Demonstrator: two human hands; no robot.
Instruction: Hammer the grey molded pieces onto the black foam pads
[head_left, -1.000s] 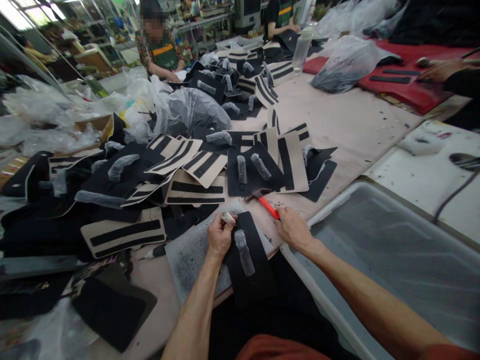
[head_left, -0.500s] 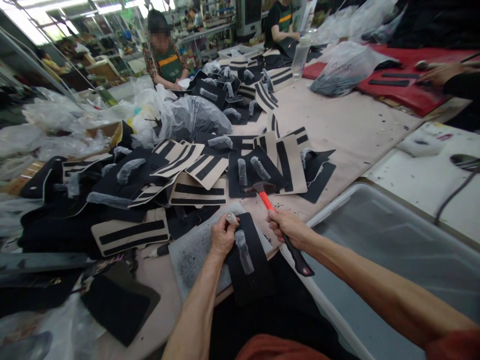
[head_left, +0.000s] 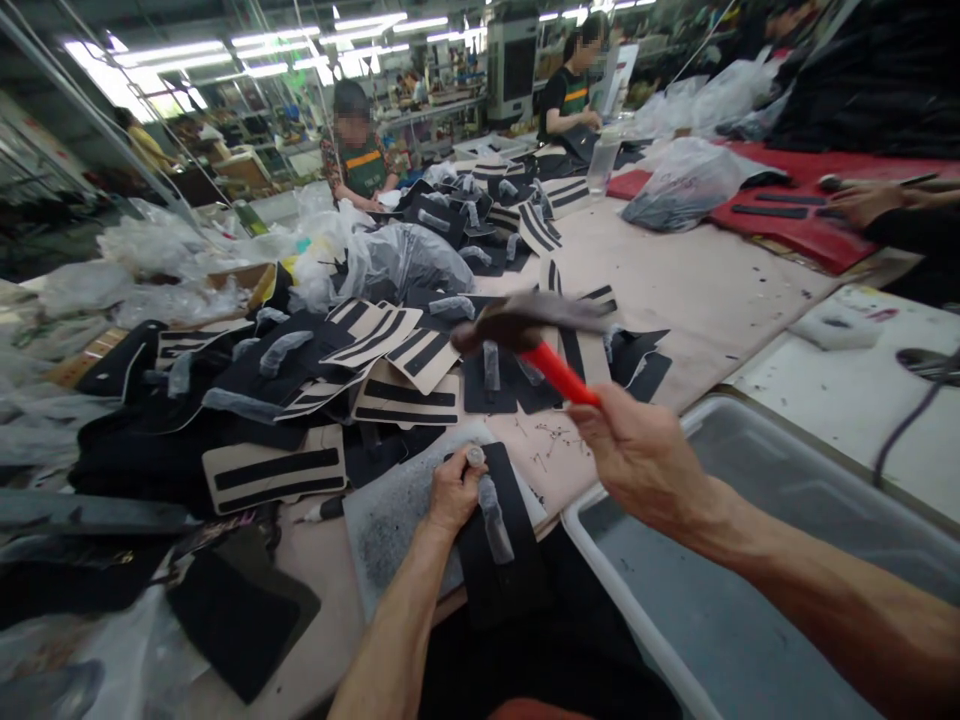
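My right hand [head_left: 645, 455] is closed around a claw hammer [head_left: 559, 370] with an orange shaft, its dark head raised and slightly blurred. Lower down, my left hand [head_left: 454, 490] pinches a short metal punch [head_left: 475, 456] upright, its round top facing me. The punch stands at the upper end of a black panel [head_left: 502, 590], which has a plastic-wrapped handle [head_left: 495, 520] along its middle. Beneath the panel lies a grey speckled slab [head_left: 390, 530]. Whether the punch tip touches the panel is hidden by my fingers.
Black and beige striped panels [head_left: 405, 395] are heaped beyond my hands. A translucent plastic bin [head_left: 622, 585] sits at the right, under my forearm. Plastic bags [head_left: 405, 260] and a red sheet [head_left: 795, 225] lie farther back. Co-workers [head_left: 364, 165] are around the table.
My right hand has lifted the hammer up and closer to the camera. My left hand still holds the punch on the panel. The view has tilted up a little.
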